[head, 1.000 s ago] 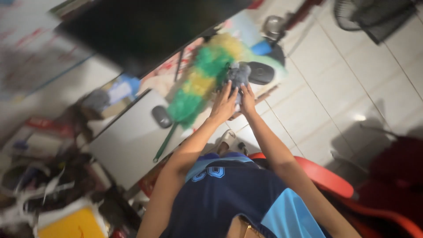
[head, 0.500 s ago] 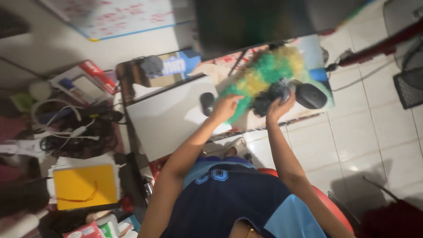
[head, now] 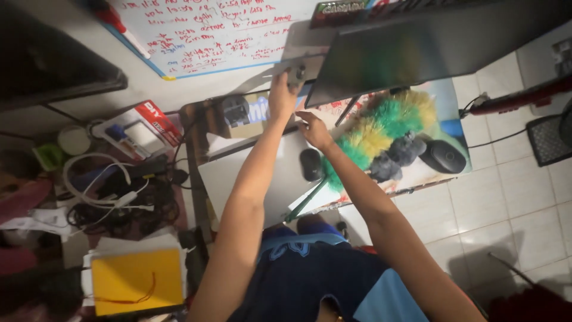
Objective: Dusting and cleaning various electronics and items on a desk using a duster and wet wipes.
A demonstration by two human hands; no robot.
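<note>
Reaching up over the desk, the left hand (head: 281, 95) goes toward twelve o'clock. Its fingers are curled around a small dark thing (head: 294, 75) near the bottom corner of the big dark screen (head: 441, 45). It looks like a pinch, but the thing is too small and dim to say what it is or how tight the hold is. The arm is stretched long because the screen stands at the far side of the desk.

The right hand (head: 314, 130) is lower, at about one o'clock from the person's body. Its fingers are loosely spread and it holds nothing that can be seen. It floats just above the grey laptop (head: 250, 179), near the black mouse (head: 310, 164).

A fluffy duster (head: 381, 128) in green and yellow lies on the desk at two o'clock. Its thin green stick points back toward the person, so it would be easy to grab. Nobody is touching it. Next to it are two dark grey bunched-up things (head: 396, 158), maybe gloves or cloths, and a round black thing (head: 444, 156) a bit farther out.

A whiteboard (head: 208, 33) with red writing leans at eleven o'clock. At nine o'clock a messy pile of white and black cables (head: 113, 191) lies on the floor. A yellow folder (head: 137, 280) sits at eight o'clock. The desk mat (head: 454, 104) under the duster is colourful.
</note>
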